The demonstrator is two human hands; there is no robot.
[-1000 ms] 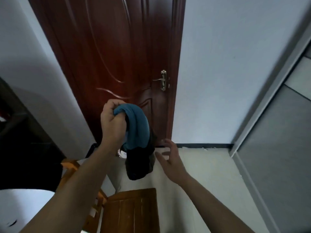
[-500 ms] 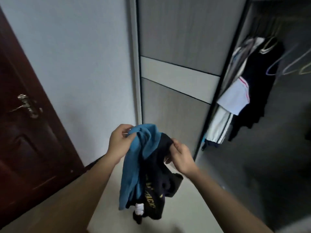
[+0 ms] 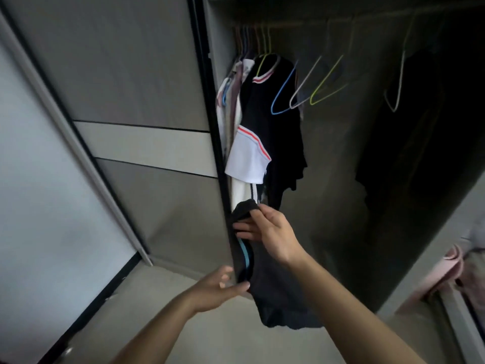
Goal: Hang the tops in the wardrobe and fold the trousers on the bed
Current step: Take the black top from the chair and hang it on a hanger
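**Garment presented at open wardrobe; no hanger taken yet**

Location: the dark garment [image 3: 278, 292] hangs at lower centre of the frame, in front of the open wardrobe [image 3: 341, 232] and just beside the edge of its sliding door [image 3: 147, 101]. A blue stripe shows along its left fold.

Grip: the right hand [image 3: 270, 232] pinches the garment's upper edge between thumb and fingers. It carries the whole weight, so the cloth drops free below it. The left hand [image 3: 217, 290] is spread with its fingers straight. One fingertip just touches the lower fold, and it grasps nothing. In my judgement it is placed to find a hem or shoulder and open the bunched cloth out.

Storage: three empty hangers [image 3: 301, 88] (blue, grey, green) hang on the rail at upper centre. They sit to the right of a hung black top [image 3: 278, 122] and a white-sleeved top [image 3: 249, 158].

Assessment: the garment is held low and bunched, so neither collar nor sleeves can be made out. It likely needs spreading before a hanger will go in, and one hand must be freed to fetch that hanger.
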